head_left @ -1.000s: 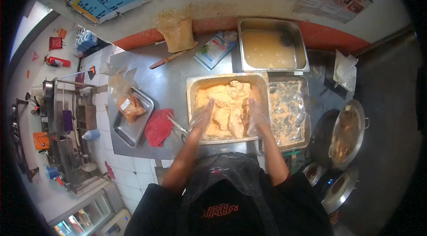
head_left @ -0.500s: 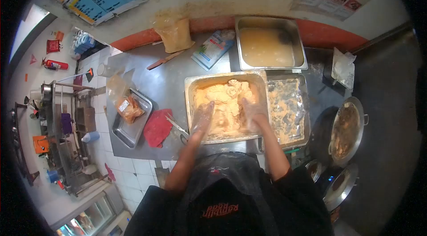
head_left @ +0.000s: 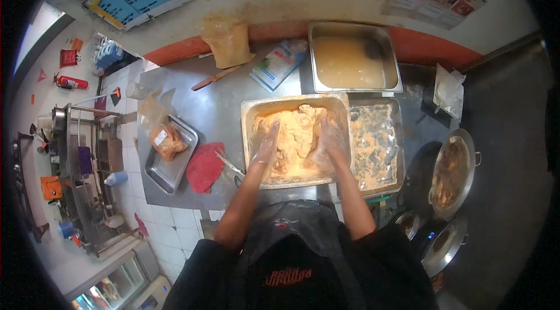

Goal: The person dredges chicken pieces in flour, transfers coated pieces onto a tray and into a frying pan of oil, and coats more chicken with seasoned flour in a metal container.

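Note:
A rectangular tub (head_left: 344,135) filled with orange-tinted flour (head_left: 291,126) stands in front of me. Lumpy flour-coated pieces (head_left: 306,114) lie in the flour; I cannot tell exactly what they are. My left hand (head_left: 265,143), in a clear plastic glove, is at the tub's left side with fingers stretched forward, touching the flour. On the opposite side, my right hand (head_left: 328,143), also gloved, has its fingers extended and its palm turned inward against the flour. The fingers of both hands are partly dusted over, and neither holds anything I can see.
A pan of cloudy yellowish liquid (head_left: 350,65) stands behind the tub; a flour-smeared tray (head_left: 373,152) adjoins it on the right. Leftward are scissors (head_left: 230,162), a red cloth (head_left: 204,168), and a steel tray (head_left: 169,177) with a bagged item. A large wok (head_left: 454,173) sits far right.
My right hand has shifted a little within the flour, its fingers pointing further forward. My left hand has moved slightly forward. The flour between them looks pushed about.

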